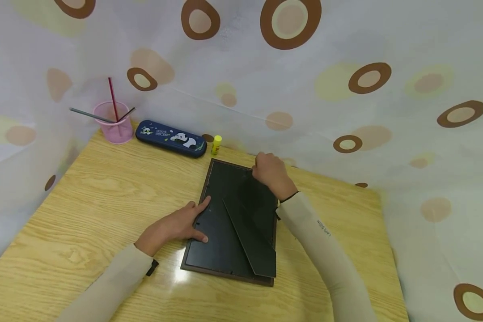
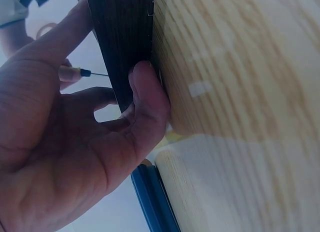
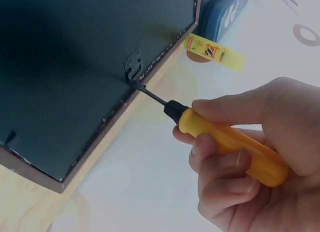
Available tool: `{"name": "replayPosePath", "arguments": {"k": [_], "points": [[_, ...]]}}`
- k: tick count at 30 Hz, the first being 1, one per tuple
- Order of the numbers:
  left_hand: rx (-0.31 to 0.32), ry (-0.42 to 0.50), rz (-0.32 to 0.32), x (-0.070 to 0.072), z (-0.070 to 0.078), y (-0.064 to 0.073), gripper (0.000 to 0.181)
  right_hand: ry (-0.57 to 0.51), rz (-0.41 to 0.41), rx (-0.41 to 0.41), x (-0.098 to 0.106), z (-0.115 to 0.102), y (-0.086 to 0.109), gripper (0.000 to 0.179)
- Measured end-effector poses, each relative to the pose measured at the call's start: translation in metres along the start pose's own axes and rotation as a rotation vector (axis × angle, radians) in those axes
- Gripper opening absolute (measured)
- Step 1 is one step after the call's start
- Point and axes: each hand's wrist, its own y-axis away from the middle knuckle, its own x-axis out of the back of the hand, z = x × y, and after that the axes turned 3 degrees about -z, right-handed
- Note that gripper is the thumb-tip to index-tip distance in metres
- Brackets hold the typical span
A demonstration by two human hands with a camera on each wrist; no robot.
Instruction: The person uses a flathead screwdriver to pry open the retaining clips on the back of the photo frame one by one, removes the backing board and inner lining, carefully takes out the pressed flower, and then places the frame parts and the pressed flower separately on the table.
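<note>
Pale sleeves [image 1: 108,281] nearest the camera, one entering near left, one near right. Far left on the counter [image 1: 104,192]: pink cup [image 1: 118,133] with thin sticks in it, then dark blue pencil case [image 1: 171,138]. Left hand [image 1: 181,223] grips the frame's left edge, thumb and one finger laid on the back, others bent against the side. Picture frame [image 1: 219,223] lies back-up mid-counter, long axis near to far, far end leaning a bit left. Yellow glue stick [image 1: 216,145] upright just beyond its far left corner. Stand leg [image 1: 253,250] slants across the frame's right half, foot toward the near right corner. Metal hanger [image 3: 131,62] sits at the far edge; right hand is much the nearer one, just beyond it, screwdriver [image 3: 212,131] clasped in the fingers, shaft pointing back at the frame, tip at the hanger's base; contact can't be told. Spotted cloth [image 1: 245,76] rises behind the far edge, limiting room there.
</note>
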Motion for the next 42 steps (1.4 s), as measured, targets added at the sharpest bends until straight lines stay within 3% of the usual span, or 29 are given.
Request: {"name": "replayPosePath", "arguments": {"k": [4,11,18,21,27,42], "points": [[0.011,0.005,0.001,-0.001,0.001,0.0,0.115,-0.04,-0.032,0.016,0.004,0.002,-0.002,0.044],[0.009,0.002,0.008,-0.002,0.0,-0.001,0.115,-0.068,0.025,0.048,0.009,0.005,-0.01,0.045],[0.007,0.006,0.008,-0.001,-0.001,-0.001,0.115,-0.084,0.005,0.044,0.021,0.001,-0.021,0.048],[0.002,0.013,0.01,-0.001,-0.001,-0.001,0.114,-0.101,-0.009,0.06,0.025,0.0,-0.026,0.042],[0.0,0.031,0.003,-0.001,0.001,0.002,0.113,-0.113,-0.048,0.05,0.029,0.0,-0.034,0.012],[0.015,0.024,0.019,-0.003,0.005,0.003,0.112,-0.117,-0.136,0.061,0.042,0.003,-0.048,0.01]]}}
